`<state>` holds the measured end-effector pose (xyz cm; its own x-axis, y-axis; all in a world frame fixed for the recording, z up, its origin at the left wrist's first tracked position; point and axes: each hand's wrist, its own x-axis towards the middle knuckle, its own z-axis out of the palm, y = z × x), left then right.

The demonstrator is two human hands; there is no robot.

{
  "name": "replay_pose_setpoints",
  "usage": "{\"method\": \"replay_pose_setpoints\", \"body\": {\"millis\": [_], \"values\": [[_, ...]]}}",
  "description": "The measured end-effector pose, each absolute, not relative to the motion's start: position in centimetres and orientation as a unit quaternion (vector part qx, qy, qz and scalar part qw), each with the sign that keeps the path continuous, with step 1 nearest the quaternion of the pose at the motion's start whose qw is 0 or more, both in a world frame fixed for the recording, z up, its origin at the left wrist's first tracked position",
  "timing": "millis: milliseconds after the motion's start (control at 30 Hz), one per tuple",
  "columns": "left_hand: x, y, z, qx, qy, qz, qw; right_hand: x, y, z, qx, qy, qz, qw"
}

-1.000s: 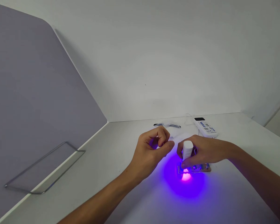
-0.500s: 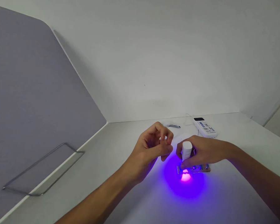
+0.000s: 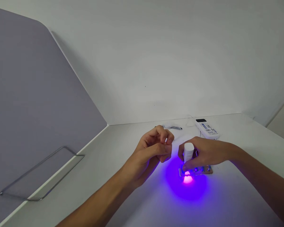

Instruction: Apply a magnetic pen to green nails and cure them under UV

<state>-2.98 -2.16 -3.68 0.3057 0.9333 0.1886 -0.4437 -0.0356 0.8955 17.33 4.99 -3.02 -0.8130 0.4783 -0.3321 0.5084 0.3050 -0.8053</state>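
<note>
Nearby, behind the lamp (image 3: 188, 152): a white device (image 3: 208, 130).

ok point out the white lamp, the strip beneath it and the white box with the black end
White lamp (image 3: 188, 150): head view, on its upright body.
Strip (image 3: 204, 171): head view, on its exposed right part.
White box (image 3: 207, 129): head view, on the printed face.

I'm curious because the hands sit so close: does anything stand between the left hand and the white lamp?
Yes, the right hand: it holds the lamp, with fingers on the side facing the left hand. Nothing else visible stands in that gap.
</note>
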Motion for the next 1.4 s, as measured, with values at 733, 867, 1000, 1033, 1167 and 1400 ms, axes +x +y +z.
{"method": "replay_pose_setpoints", "body": {"millis": [733, 867, 1000, 1033, 1167, 1400], "values": [[-2.7, -2.2, -3.1, 0.421, 0.256, 0.527, 0.693, 17.3, 4.8, -2.8, 0.319, 0.798, -0.510, 0.024], [-2.6, -2.2, -3.1, 0.426, 0.261, 0.531, 0.685, 17.3, 4.9, -2.9, 0.318, 0.803, -0.504, 0.026], [-2.6, -2.1, -3.2, 0.469, 0.296, 0.517, 0.652, 17.3, 5.0, -3.0, 0.307, 0.813, -0.493, 0.020], [-2.6, -2.0, -3.3, 0.482, 0.304, 0.514, 0.641, 17.4, 5.1, -3.1, 0.306, 0.817, -0.487, 0.019], [-2.5, -2.8, -3.4, 0.584, 0.328, 0.544, 0.506, 17.5, 5.4, -3.3, 0.295, 0.835, -0.465, 0.001], [-1.4, -7.5, -1.8, 0.881, 0.236, 0.334, 0.240, 17.2, 5.3, -3.5, 0.291, 0.824, -0.486, -0.003]]}}
